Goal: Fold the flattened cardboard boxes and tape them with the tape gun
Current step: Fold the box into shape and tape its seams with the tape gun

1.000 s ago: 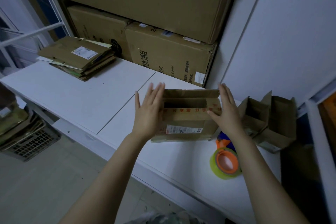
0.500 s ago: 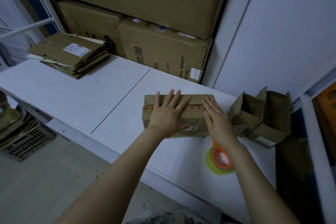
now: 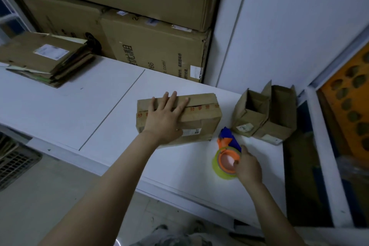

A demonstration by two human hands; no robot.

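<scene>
White table (image 3: 69,110) before stacked cartons (image 3: 155,46); left hand (image 3: 165,118) spread flat on the box (image 3: 201,118), right hand (image 3: 248,168) half hides the tape gun (image 3: 226,158), its grip unclear.

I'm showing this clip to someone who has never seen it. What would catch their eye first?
Probably the orange and blue tape gun near the white table's front edge, the one bright thing here, with the right hand closing on it. Next, the left hand pressed flat on the folded cardboard box at the centre. Two open small boxes stand at the right.
</scene>
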